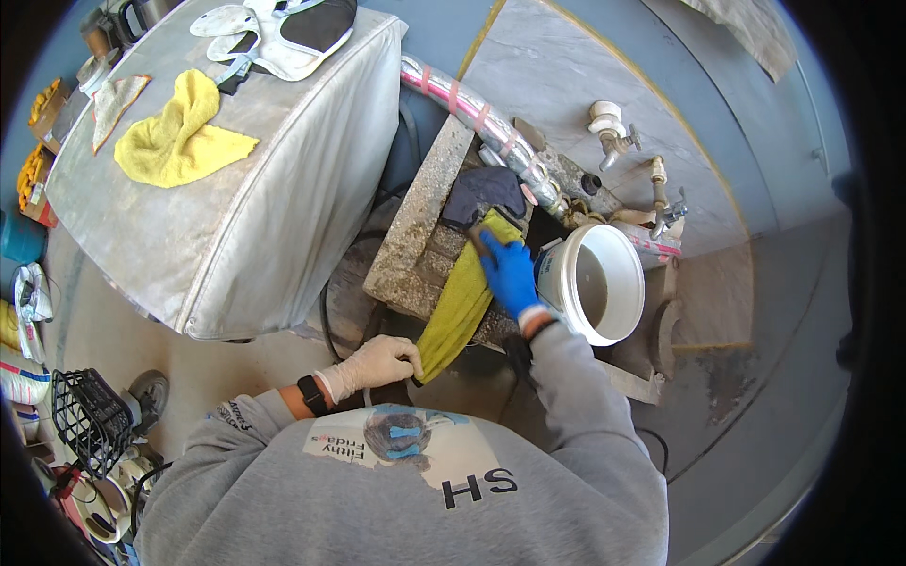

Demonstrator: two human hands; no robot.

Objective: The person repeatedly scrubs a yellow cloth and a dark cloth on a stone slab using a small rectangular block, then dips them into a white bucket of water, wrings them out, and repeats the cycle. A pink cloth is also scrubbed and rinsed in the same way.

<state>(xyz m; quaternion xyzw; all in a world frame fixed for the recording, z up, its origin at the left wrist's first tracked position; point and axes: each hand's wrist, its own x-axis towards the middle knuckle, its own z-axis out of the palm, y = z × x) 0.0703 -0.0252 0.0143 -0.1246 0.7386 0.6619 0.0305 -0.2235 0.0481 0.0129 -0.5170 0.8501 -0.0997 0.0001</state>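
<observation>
A yellow-green towel (460,290) lies stretched lengthwise over a ribbed concrete wash slab (410,272). My left hand (375,364), in a whitish glove, pinches the towel's near end beyond the slab's front edge. In a blue glove, my right hand (511,274) presses on the towel's upper part. Under its fingers is a small brownish block (479,242), mostly covered, so I cannot tell what it is. A dark navy cloth (488,194) is bunched at the slab's far end. Just right of my right hand stands a white plastic bucket (626,283) with murky grey water (591,286).
Two wall taps (614,138) (665,205) project above the bucket. Foil-wrapped pipes (495,127) run behind the slab. On the left, a covered box-shaped object (283,212) bears a yellow cloth (177,141) and a white-and-black fabric item (283,35). A black wire basket (92,417) stands lower left.
</observation>
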